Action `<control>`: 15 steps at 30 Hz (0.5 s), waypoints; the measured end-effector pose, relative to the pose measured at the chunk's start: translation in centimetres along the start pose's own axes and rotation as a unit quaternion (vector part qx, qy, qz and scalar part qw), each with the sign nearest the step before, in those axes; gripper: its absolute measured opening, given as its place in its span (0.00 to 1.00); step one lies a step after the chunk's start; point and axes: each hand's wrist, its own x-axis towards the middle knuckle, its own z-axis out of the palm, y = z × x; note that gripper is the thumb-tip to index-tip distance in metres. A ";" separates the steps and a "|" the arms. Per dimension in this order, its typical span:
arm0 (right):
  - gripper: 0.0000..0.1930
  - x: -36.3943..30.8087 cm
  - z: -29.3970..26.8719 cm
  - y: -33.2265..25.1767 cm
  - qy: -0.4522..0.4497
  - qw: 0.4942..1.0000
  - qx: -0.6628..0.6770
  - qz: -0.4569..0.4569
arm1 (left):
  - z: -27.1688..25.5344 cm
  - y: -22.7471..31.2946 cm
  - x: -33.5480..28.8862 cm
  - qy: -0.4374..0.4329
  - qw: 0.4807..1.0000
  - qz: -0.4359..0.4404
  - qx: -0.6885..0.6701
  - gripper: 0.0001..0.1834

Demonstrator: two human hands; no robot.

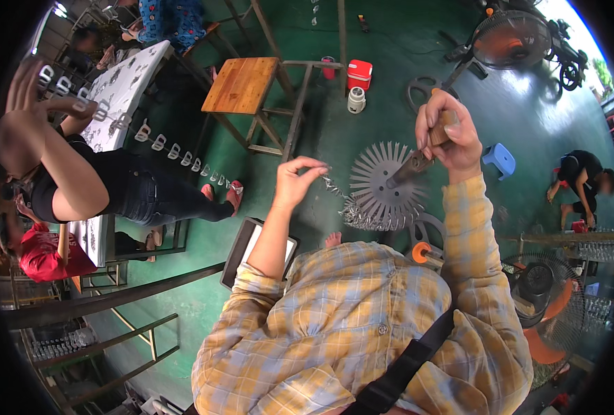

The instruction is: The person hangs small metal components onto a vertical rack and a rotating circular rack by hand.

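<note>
My left hand [297, 181] is closed in a pinch at the upper end of a strand of small silver metal pieces [332, 185]. The strand runs down to a cluster of similar pieces [354, 211] at the lower left edge of a grey slotted disc [374, 181]. Radial slots ring this disc, and more small shiny pieces line its lower rim. My right hand [452, 131] is wrapped round a brown wooden-looking knob [444, 128], higher than the disc and to its right. Below that hand, a brown bar [412, 169] reaches to the disc's middle; how the knob joins it is partly hidden.
At left, a person in black [123, 176] handles a hanging row of metal buckles [159, 142]. A wooden stool [241, 84], red-and-white cooler [359, 75] and blue stool [503, 160] stand ahead. Fans [513, 40] are at the far right and lower right. Another person [583, 181] crouches right.
</note>
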 end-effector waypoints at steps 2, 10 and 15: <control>0.16 0.1 -0.2 0.0 0.007 1.000 -0.003 -0.002 | 1.2 -1.5 -0.6 -0.015 1.000 -0.004 0.018 0.04; 0.16 0.2 -0.7 0.0 0.023 1.000 -0.003 -0.014 | 3.9 -5.6 -2.3 -0.079 0.990 0.021 0.115 0.05; 0.17 0.1 -0.9 -0.1 0.025 1.000 -0.001 -0.017 | 4.5 -6.8 -2.6 -0.099 0.983 0.022 0.155 0.05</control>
